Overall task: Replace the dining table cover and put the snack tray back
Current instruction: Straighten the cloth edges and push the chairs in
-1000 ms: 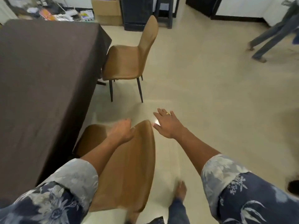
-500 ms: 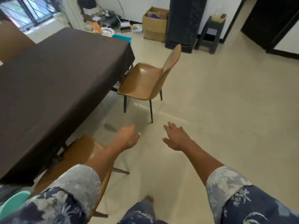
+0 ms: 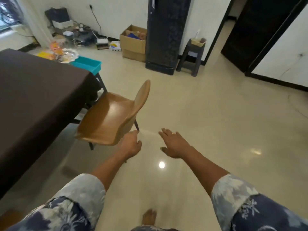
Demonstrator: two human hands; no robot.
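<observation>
Two bare hands reach out over the glossy cream floor (image 3: pixel 216 122), and neither holds anything. The left hand (image 3: pixel 130 145) has its fingers loosely curled, and sits just beside the near edge of one brown moulded chair (image 3: pixel 111 119); whether it touches the seat cannot be told. The right hand (image 3: pixel 175 144) is spread flat, palm down, with one gold ring (image 3: pixel 173 133) on a finger, clear of everything. Both forearms come out of floral blue-and-grey sleeves (image 3: pixel 250 205), and one bare foot (image 3: pixel 149 216) shows at the bottom edge.

One dining table fills the left side, covered by a dark brown table cover (image 3: pixel 36 100) that lies smooth on top and hangs over the edge. Its top is bare in the part that shows. The chair stands at the table's far corner, seat turned toward the table.

Beyond that corner sits one teal tray (image 3: pixel 86 64), partly hidden by the table; what it rests on cannot be told. Just behind it on the floor lies a heap of orange and yellow snack packets (image 3: pixel 56 50) with one silvery scalloped plate (image 3: pixel 70 55).

Against the far wall stand one open cardboard box (image 3: pixel 133 42), one tall black cabinet (image 3: pixel 166 34) and one dark plastic stool (image 3: pixel 191 55) carrying a small box.
</observation>
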